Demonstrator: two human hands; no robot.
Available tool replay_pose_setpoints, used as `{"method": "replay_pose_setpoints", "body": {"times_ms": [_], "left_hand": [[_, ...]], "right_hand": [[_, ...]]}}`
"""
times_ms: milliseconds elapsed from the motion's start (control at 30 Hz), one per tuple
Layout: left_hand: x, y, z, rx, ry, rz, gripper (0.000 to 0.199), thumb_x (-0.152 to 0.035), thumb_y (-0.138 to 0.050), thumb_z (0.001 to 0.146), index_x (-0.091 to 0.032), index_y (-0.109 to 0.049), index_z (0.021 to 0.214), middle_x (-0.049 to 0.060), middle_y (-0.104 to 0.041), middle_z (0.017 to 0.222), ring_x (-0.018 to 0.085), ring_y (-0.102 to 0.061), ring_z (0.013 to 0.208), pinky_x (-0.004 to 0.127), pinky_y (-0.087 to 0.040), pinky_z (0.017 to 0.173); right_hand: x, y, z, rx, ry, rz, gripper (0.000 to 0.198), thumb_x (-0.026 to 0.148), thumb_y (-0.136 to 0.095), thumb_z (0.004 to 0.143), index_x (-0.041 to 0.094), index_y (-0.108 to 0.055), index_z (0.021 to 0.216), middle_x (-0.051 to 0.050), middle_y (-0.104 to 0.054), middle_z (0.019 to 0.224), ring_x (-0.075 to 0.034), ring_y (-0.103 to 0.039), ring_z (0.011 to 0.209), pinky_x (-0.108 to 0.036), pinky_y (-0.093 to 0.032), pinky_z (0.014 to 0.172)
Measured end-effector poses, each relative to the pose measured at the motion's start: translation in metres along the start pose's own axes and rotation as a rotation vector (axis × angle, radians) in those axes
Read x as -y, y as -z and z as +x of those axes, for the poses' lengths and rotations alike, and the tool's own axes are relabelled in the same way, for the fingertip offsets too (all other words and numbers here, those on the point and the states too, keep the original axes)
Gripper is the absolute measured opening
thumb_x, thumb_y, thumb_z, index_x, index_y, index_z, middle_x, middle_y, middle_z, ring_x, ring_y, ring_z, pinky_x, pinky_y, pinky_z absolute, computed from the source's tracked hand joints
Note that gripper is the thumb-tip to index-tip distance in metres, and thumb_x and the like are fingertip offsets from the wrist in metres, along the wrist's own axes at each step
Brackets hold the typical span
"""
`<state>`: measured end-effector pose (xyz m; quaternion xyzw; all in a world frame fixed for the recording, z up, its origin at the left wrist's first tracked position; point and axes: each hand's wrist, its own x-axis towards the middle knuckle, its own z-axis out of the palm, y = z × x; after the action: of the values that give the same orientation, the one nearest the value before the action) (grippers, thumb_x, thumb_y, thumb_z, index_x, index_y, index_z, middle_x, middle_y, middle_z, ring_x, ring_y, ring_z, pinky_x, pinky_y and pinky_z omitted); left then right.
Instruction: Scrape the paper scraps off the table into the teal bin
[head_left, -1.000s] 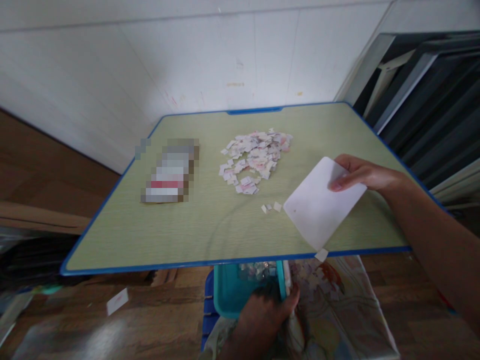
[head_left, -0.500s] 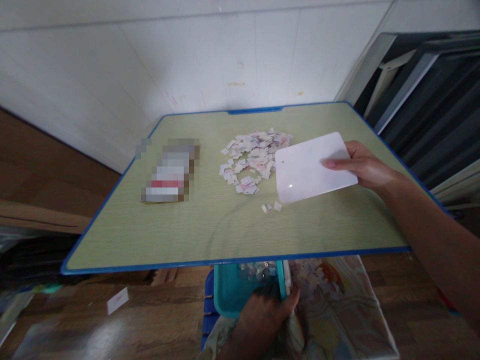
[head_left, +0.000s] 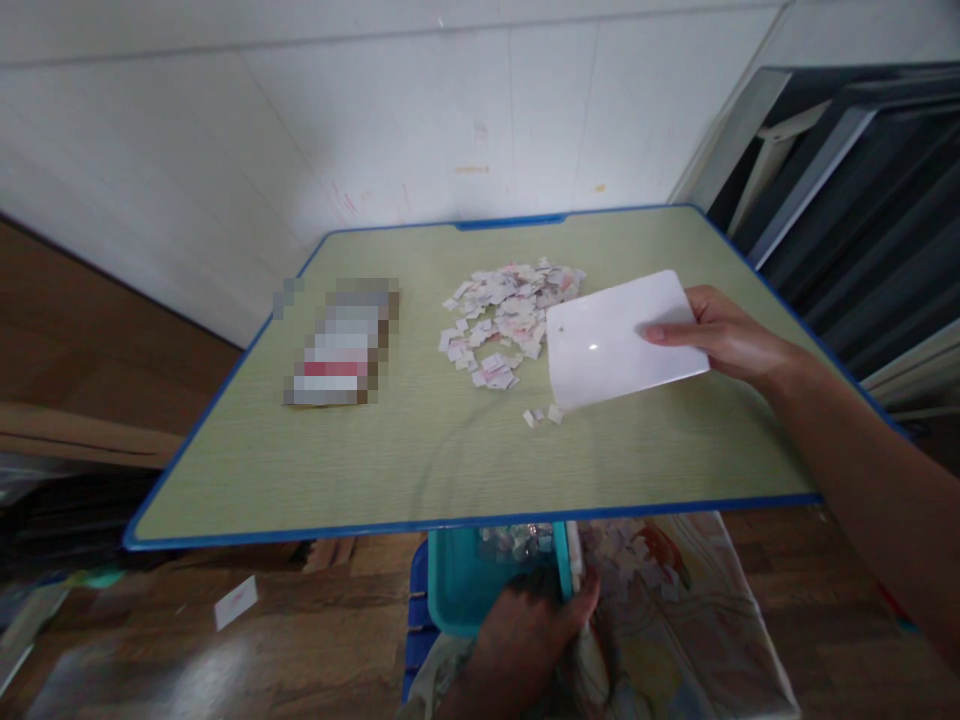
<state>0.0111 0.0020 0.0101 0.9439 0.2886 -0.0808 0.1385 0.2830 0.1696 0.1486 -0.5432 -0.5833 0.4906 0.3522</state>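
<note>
My right hand (head_left: 724, 330) pinches a thin white plastic card (head_left: 619, 345), thumb on top, and holds it tilted over the right side of the table. Its left edge is beside a heap of small white and pinkish paper pieces (head_left: 517, 305). A few loose pieces (head_left: 544, 415) lie just in front. Below the table edge, my left hand (head_left: 525, 630) grips the right side of a teal plastic bin (head_left: 457, 585), fingers inside and thumb outside. Its fingertips are hidden in shadow. The bin contains small, clear-wrapped bits (head_left: 521, 540).
The green table (head_left: 300, 470) has a blue rim and stands against a white wall. At its left lies a blurred-out flat object (head_left: 337, 345). Right of the bin, a patterned, plastic-covered surface (head_left: 675, 640) holds more paper pieces (head_left: 634, 565). A white card (head_left: 236, 602) lies on the floor.
The white plastic card in my right hand has shifted slightly left and down. My left hand stays at the bin, and the paper heap looks the same.
</note>
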Motion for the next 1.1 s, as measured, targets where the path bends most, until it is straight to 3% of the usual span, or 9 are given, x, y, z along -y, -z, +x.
{"method": "replay_pose_setpoints", "body": {"times_ms": [567,900,1100], "left_hand": [[-0.001,-0.003,-0.001,-0.022,0.016,0.012,0.061,-0.015,-0.043,0.076,-0.026,-0.012,0.127,-0.001,-0.054,0.062,0.02,-0.052,0.053,0.03,-0.042,0.047],[-0.001,-0.002,-0.001,-0.005,0.01,-0.01,0.061,-0.013,-0.042,0.076,-0.026,-0.011,0.127,0.001,-0.056,0.071,0.02,-0.053,0.061,0.03,-0.042,0.051],[-0.001,-0.002,-0.002,0.004,0.02,0.017,0.061,-0.013,-0.041,0.077,-0.026,-0.009,0.127,0.001,-0.055,0.071,0.02,-0.053,0.062,0.03,-0.042,0.053]], "right_hand": [[0.003,0.007,-0.003,0.103,-0.058,0.016,0.013,0.024,-0.063,0.058,0.018,-0.062,0.07,0.002,-0.061,0.059,-0.009,-0.053,0.044,-0.018,-0.038,0.038],[0.001,0.016,-0.006,0.444,-0.184,0.0,0.014,0.023,-0.062,0.06,0.012,-0.062,0.068,0.001,-0.062,0.055,-0.009,-0.055,0.043,-0.015,-0.039,0.037],[0.002,0.015,-0.008,0.507,-0.21,0.001,0.016,0.024,-0.063,0.056,0.01,-0.062,0.064,0.001,-0.061,0.053,-0.009,-0.054,0.041,-0.014,-0.039,0.037]]}}
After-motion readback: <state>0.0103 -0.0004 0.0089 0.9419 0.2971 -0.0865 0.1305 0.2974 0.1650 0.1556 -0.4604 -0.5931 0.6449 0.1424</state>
